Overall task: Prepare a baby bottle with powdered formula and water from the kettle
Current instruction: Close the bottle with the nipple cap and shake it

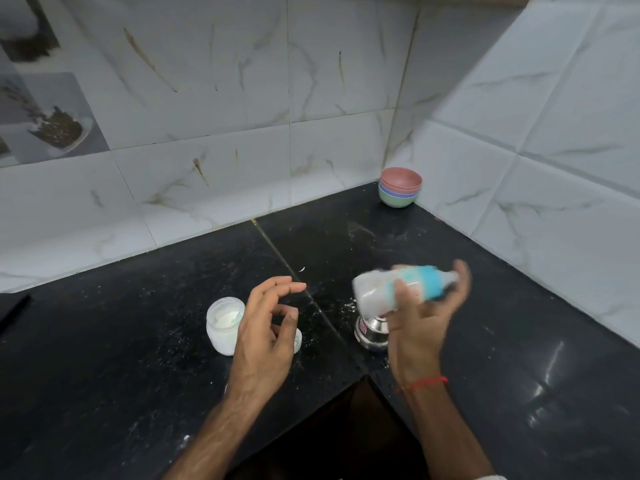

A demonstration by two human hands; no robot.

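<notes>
My right hand (427, 317) grips a baby bottle (403, 287) with a blue collar, held almost on its side above the counter; the bottle is blurred and holds a white, milky fill. Just below it stands a small steel vessel (372, 334), partly hidden by my right wrist. My left hand (268, 323) hovers over the counter with loosely curled fingers and holds nothing. Left of that hand sits an open glass jar (223, 325) of white powder. A small pale lid or cap (298, 341) peeks out from under my left hand.
The black stone counter (138, 341) is dusted with spilled white powder around the jar and vessel. A stack of coloured bowls (400, 187) stands in the back corner against the tiled walls. The counter's inner corner edge lies below my forearms.
</notes>
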